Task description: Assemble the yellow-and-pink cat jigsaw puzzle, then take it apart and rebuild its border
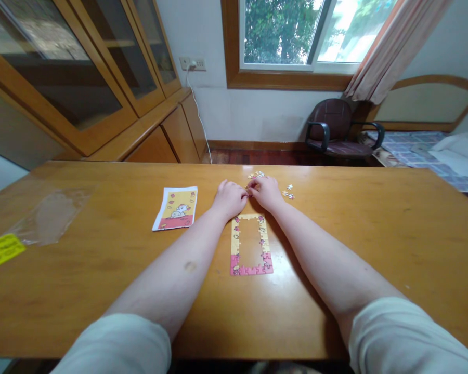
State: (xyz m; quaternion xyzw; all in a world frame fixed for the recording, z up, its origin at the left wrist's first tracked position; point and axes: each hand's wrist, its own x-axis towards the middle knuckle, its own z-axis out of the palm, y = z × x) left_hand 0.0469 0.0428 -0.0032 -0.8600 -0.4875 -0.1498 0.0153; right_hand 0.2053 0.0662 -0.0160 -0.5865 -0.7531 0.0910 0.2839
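Note:
Just beyond a jigsaw puzzle border (235, 246), my left hand (230, 199) and my right hand (267, 192) meet with their fingertips almost touching. The right fingers pinch what looks like a small puzzle piece, mostly covered by the fingers. My left fingers are curled closed, and whatever is in them is hidden. The border is a joined rectangle, yellow above and pink below, with bare table inside it. Behind my right hand lies a pile of loose puzzle pieces (258, 174), partly covered. Several more loose pieces (290, 196) lie to its right.
A picture card (178, 210) showing a white cartoon animal lies left of my left hand. Farther left are a clear plastic bag (56, 215) and a yellow label (2, 252). Beyond the wooden table (374, 223) stand a glass-door cabinet (140, 117) and an armchair (335, 124).

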